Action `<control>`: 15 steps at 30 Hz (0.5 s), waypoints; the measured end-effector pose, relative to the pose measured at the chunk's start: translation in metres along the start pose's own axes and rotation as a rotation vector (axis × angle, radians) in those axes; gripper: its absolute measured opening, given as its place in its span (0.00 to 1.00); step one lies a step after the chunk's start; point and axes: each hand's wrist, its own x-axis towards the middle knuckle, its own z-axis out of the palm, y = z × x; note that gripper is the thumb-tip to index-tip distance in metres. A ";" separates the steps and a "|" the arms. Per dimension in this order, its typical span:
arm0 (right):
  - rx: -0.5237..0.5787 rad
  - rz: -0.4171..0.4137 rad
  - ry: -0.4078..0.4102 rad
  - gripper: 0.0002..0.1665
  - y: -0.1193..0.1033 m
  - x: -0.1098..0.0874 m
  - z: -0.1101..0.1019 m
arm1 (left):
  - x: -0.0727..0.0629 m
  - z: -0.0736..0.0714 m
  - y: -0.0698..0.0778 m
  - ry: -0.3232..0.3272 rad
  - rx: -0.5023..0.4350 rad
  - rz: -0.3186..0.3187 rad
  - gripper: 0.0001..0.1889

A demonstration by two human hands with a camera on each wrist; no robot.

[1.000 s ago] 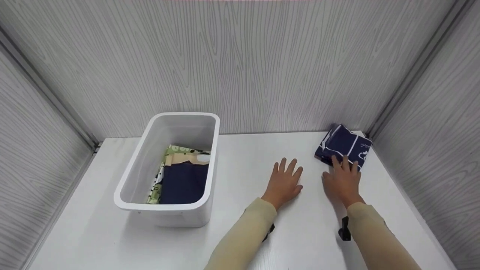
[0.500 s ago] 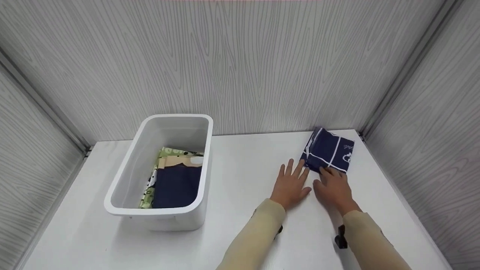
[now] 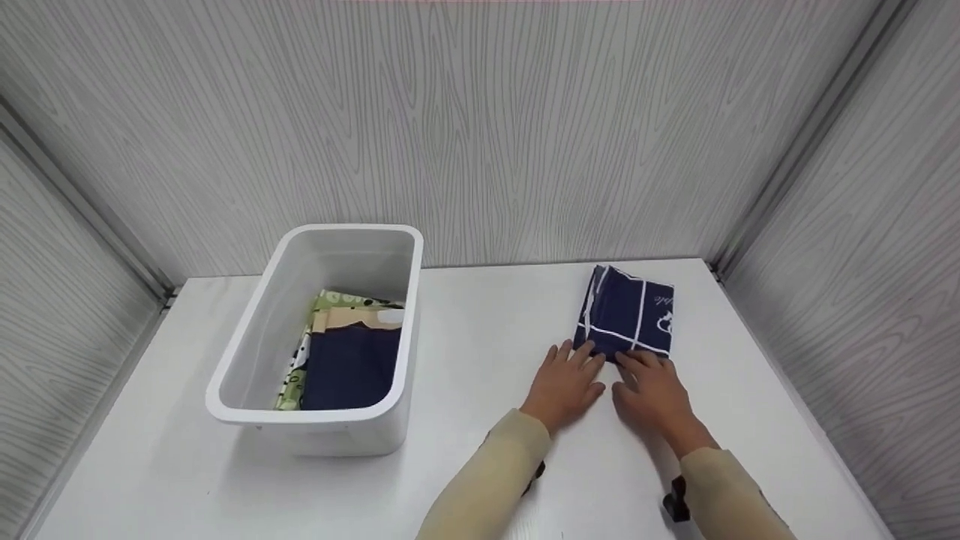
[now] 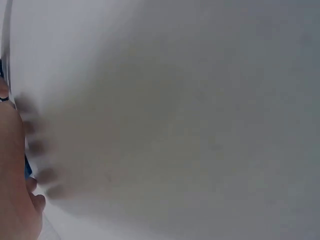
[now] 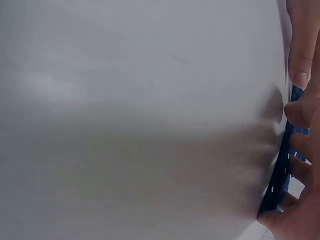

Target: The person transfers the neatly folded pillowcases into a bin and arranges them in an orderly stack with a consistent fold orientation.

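Note:
A folded navy cloth (image 3: 626, 311) with white lines and a white print lies flat on the white table toward the right back. My left hand (image 3: 562, 386) rests at its near left corner, fingers spread and fingertips touching the edge. Beside it, my right hand (image 3: 654, 394) presses its fingertips on the near edge of the cloth, its thumb off to the left. The right wrist view shows those fingers along the dark blue cloth edge (image 5: 277, 187). In the left wrist view only part of the left hand (image 4: 15, 175) shows at the side.
A white plastic bin (image 3: 311, 416) stands on the left part of the table (image 3: 480, 337). Inside it lie folded cloths, a navy and beige one (image 3: 352, 367) over a green patterned one (image 3: 292, 390). Grey wood-grain walls (image 3: 450, 135) enclose the back and sides.
The navy cloth has slid left and toward me under my right fingertips. My left hand, previously apart from it, now touches its near left corner. The view has shifted slightly.

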 end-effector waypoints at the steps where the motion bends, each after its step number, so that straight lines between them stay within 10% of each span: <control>1: 0.002 -0.010 0.008 0.31 -0.001 -0.002 0.000 | -0.003 -0.001 -0.001 0.003 -0.018 0.002 0.29; 15: 0.044 -0.120 -0.027 0.28 -0.020 -0.016 0.004 | -0.050 -0.010 -0.002 0.028 0.031 -0.029 0.34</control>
